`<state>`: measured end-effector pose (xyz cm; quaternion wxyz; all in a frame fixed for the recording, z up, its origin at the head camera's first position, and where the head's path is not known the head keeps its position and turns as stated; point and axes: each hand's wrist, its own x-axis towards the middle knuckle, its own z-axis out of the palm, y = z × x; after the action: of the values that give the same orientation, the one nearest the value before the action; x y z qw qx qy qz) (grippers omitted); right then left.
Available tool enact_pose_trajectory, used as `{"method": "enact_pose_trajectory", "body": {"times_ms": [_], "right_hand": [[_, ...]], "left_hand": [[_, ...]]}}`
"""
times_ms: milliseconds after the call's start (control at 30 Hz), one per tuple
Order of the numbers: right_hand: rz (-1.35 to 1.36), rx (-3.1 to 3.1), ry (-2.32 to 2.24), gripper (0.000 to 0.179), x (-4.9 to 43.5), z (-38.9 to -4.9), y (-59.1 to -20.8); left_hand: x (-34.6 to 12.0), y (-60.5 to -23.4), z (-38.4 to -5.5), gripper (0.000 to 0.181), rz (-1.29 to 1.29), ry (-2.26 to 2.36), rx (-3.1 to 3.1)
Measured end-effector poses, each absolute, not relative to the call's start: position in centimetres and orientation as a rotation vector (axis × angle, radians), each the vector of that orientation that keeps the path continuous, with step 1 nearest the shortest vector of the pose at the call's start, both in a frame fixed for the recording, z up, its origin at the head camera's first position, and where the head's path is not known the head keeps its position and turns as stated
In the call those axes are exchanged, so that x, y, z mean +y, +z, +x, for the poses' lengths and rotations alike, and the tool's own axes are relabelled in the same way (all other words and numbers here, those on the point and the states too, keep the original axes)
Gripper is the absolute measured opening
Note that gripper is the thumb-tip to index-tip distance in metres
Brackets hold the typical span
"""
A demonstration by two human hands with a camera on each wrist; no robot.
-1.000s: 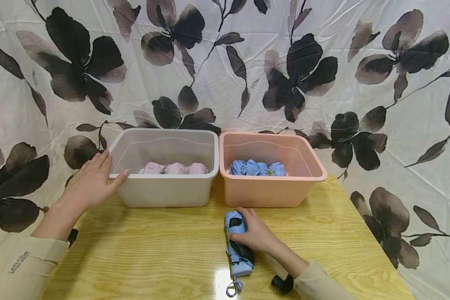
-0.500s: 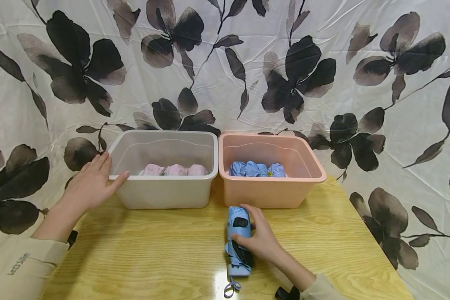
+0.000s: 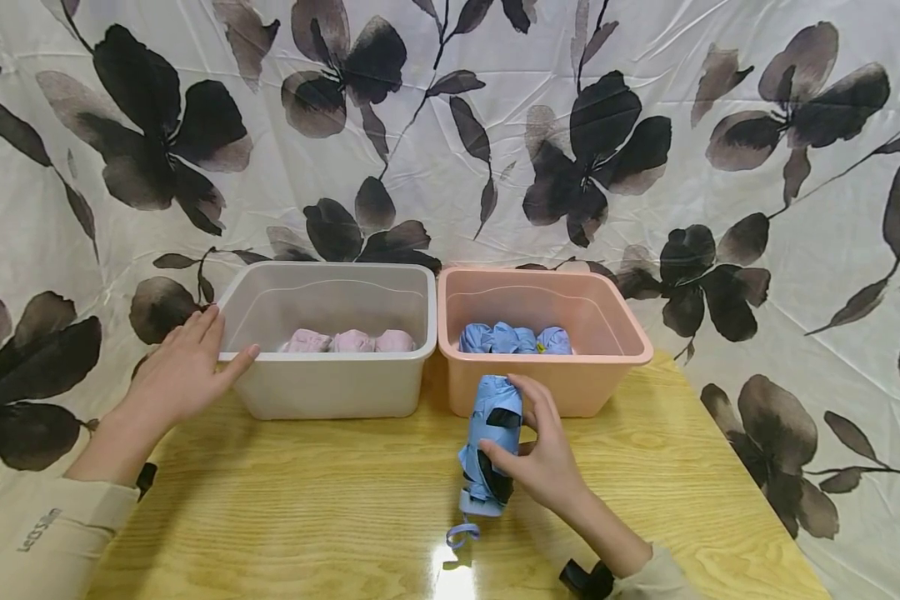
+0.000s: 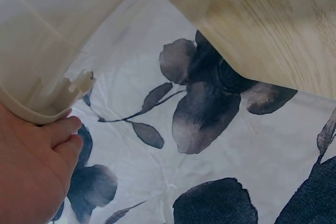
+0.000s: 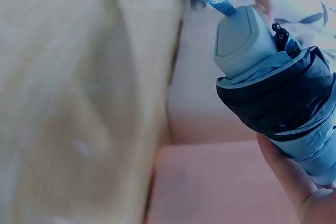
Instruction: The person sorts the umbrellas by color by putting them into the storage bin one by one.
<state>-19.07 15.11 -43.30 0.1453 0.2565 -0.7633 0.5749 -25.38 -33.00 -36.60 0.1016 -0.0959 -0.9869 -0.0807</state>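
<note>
A folded light-blue umbrella (image 3: 487, 433) with black patches hangs in my right hand (image 3: 549, 458), gripped between thumb and fingers above the table, in front of the pink bin (image 3: 540, 383). Its handle end and wrist loop (image 3: 462, 532) point down toward me. The right wrist view shows the pale handle (image 5: 244, 40) close up, with my thumb along the folded cloth. My left hand (image 3: 180, 362) rests on the left rim of the grey-white bin (image 3: 330, 383), fingers extended; in the left wrist view, fingers (image 4: 65, 140) lie against that rim.
Several blue bundles (image 3: 504, 337) lie inside the pink bin. Pink bundles (image 3: 353, 340) sit in the grey-white bin beside it. Both bins stand side by side at the back of the wooden table (image 3: 307, 500), before a floral curtain (image 3: 450, 167).
My right hand has lifted the umbrella off the table and moved it up toward the pink bin, slightly to the right. The left hand stays on the bin rim.
</note>
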Motion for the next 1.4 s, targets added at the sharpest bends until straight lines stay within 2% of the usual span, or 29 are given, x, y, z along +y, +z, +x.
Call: {"method": "enact_pose_trajectory", "body": {"times_ms": [433, 733, 1033, 1400], "right_hand": [[0.778, -1.954, 1.439, 0.091, 19.1, -21.3, -37.4], [0.623, -1.918, 1.416, 0.089, 22.1, -22.9, -33.8], [0.478, -1.880, 1.395, 0.082, 24.0, -25.8, -31.6], [0.311, -2.130, 1.131, 0.085, 26.2, -30.8, -30.5]], "left_hand": [[-33.0, -36.6, -25.4, 0.095, -0.282, -0.266, -2.924], [-32.8, -36.3, -25.4, 0.095, -0.281, -0.263, -2.935], [-32.9, -36.4, -25.3, 0.097, -0.265, -0.267, -2.953], [-33.0, -36.4, -25.2, 0.095, -0.268, -0.265, -2.941]]}}
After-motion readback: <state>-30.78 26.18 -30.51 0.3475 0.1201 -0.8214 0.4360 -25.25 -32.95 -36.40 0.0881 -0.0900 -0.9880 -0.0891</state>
